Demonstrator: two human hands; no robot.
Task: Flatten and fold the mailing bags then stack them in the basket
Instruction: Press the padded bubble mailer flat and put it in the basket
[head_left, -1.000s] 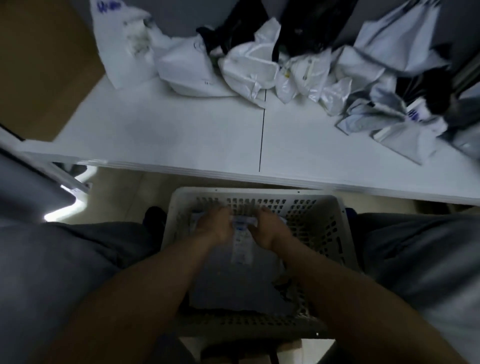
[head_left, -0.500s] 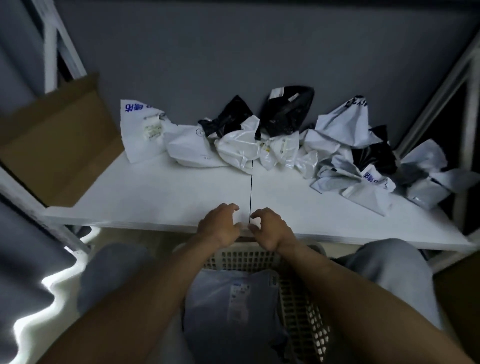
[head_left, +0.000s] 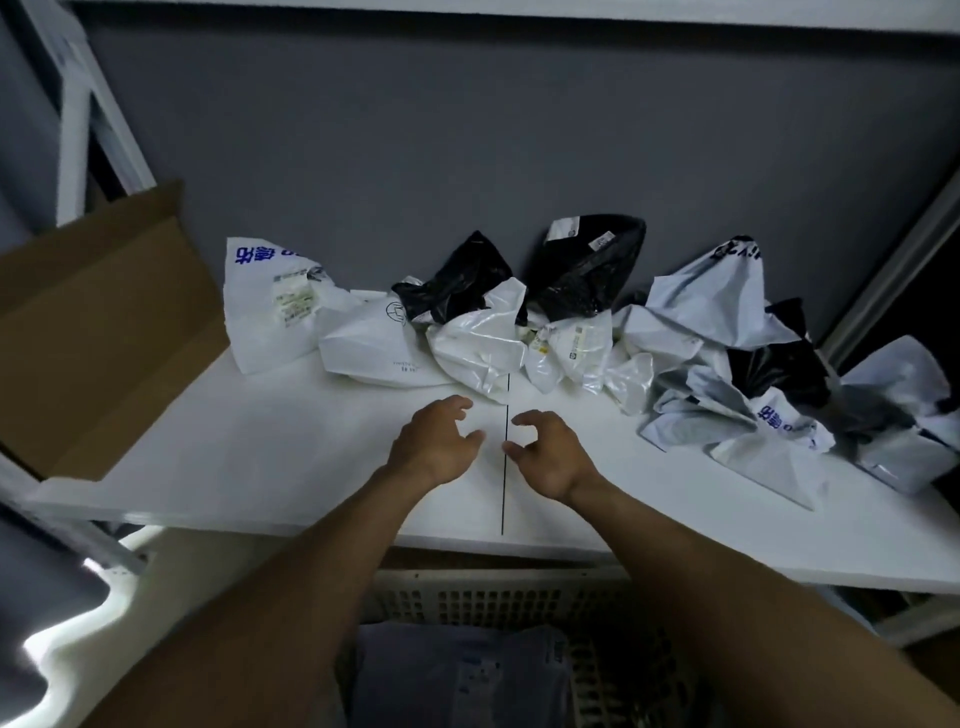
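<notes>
A cardboard box (head_left: 104, 332) stands well left of the left hand (head_left: 436, 441). The left hand and right hand (head_left: 550, 452) hover side by side over the white surface (head_left: 260, 457), fingers loosely curled, holding nothing. Crumpled mailing bags (head_left: 483, 338) lie beyond both hands and extend rightward. The basket (head_left: 498, 597) sits below the forearms, with a folded bag (head_left: 457, 670) inside.

Blue characters are printed on the white mailing bag (head_left: 270, 317) beyond the left hand (head_left: 434, 441) and on the grey mailing bag (head_left: 771, 418) right of the right hand (head_left: 550, 452). None can be read.
</notes>
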